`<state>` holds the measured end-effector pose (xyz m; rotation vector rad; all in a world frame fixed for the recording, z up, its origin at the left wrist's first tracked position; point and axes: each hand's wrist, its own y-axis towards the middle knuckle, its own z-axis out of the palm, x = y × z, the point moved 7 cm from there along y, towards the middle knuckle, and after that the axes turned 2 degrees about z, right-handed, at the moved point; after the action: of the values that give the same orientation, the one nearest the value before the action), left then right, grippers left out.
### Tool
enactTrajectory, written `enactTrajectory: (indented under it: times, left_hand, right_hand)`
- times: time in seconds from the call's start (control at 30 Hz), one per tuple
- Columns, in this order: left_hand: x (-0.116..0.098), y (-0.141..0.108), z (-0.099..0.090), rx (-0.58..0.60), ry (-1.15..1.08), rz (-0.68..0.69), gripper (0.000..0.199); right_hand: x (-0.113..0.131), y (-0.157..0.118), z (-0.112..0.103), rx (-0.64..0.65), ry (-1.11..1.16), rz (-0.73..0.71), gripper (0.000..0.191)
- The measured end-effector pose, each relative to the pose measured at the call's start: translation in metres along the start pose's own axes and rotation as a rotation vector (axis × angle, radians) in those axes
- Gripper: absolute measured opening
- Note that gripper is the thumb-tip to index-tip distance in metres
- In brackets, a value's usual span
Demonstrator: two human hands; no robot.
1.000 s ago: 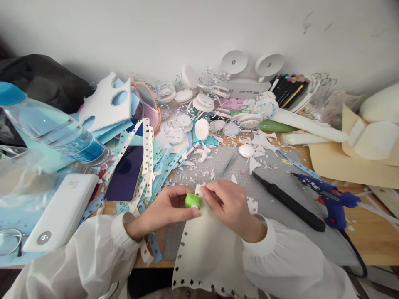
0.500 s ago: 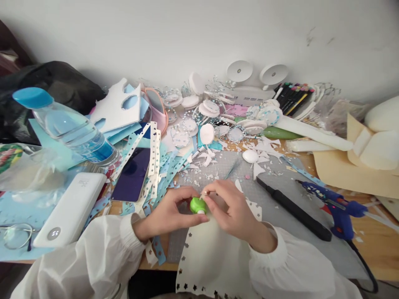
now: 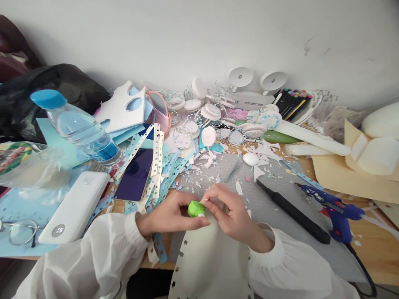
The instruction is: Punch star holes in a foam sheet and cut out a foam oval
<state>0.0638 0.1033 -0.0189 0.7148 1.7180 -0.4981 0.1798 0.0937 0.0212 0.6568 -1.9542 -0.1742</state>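
My left hand [image 3: 174, 211] is closed around a small green craft punch [image 3: 195, 209] with a white part at its lower edge. Close beside it, my right hand [image 3: 229, 211] pinches thumb and forefinger together at the punch's right side; a tiny pale bit shows at the fingertips, too small to name. Under both hands hangs a cream sheet of paper [image 3: 212, 261], with star-shaped holes along its left and right edges. Its upper end is hidden by the hands and the punch.
Punched paper strips [image 3: 157, 162] and a phone [image 3: 134, 174] lie left, near a power bank [image 3: 75, 207] and water bottle [image 3: 84, 133]. On the right are a black-handled tool [image 3: 296, 214] and blue glue gun [image 3: 335, 207]. White scraps litter the grey cutting mat [image 3: 215, 168].
The view has shifted slightly. The cream paper has slid down and left beneath my hands, and the green punch has turned a little in my left hand.
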Motion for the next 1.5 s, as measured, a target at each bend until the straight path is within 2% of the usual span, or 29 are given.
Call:
enactTrajectory:
  times: [0.2, 0.43, 0.53, 0.6, 0.73, 0.83, 0.93, 1.03, 1.23, 1.37, 1.5]
  left_hand:
    - [0.001, -0.003, 0.006, 0.008, 0.048, 0.063, 0.036]
    - [0.0, -0.004, 0.014, 0.041, -0.02, 0.107, 0.036]
    - [-0.002, -0.003, 0.01, -0.022, 0.044, 0.13, 0.036]
    - [-0.003, -0.003, 0.008, -0.06, 0.117, 0.158, 0.037]
    - [0.0, -0.003, 0.008, -0.101, 0.204, 0.231, 0.03]
    - [0.008, -0.004, 0.008, -0.121, 0.304, 0.221, 0.027]
    - [0.013, -0.005, 0.008, -0.13, 0.434, 0.166, 0.025]
    - [0.01, -0.006, 0.01, -0.107, 0.463, 0.165, 0.021]
    - [0.0, -0.006, 0.013, -0.058, 0.4, 0.198, 0.025]
    - [0.0, -0.007, 0.015, -0.096, 0.326, 0.237, 0.021]
    - [0.006, -0.008, 0.019, -0.133, 0.262, 0.278, 0.03]
  right_hand:
    - [-0.002, -0.002, 0.006, 0.052, 0.014, 0.032, 0.012]
    - [0.0, -0.001, 0.008, 0.088, 0.007, 0.033, 0.011]
    - [0.009, 0.002, 0.004, 0.033, -0.131, 0.002, 0.012]
    - [0.017, 0.004, 0.007, 0.019, -0.256, -0.026, 0.019]
    - [0.026, 0.006, 0.03, 0.126, -0.398, -0.031, 0.033]
    - [0.024, 0.007, 0.041, 0.154, -0.511, -0.008, 0.037]
    - [0.025, 0.009, 0.042, 0.126, -0.606, -0.033, 0.038]
    - [0.029, 0.008, 0.04, 0.071, -0.621, -0.088, 0.037]
    - [0.031, 0.006, 0.039, 0.002, -0.56, -0.107, 0.028]
    - [0.032, 0.006, 0.039, -0.049, -0.499, -0.177, 0.021]
    - [0.035, 0.005, 0.037, -0.068, -0.468, -0.231, 0.018]
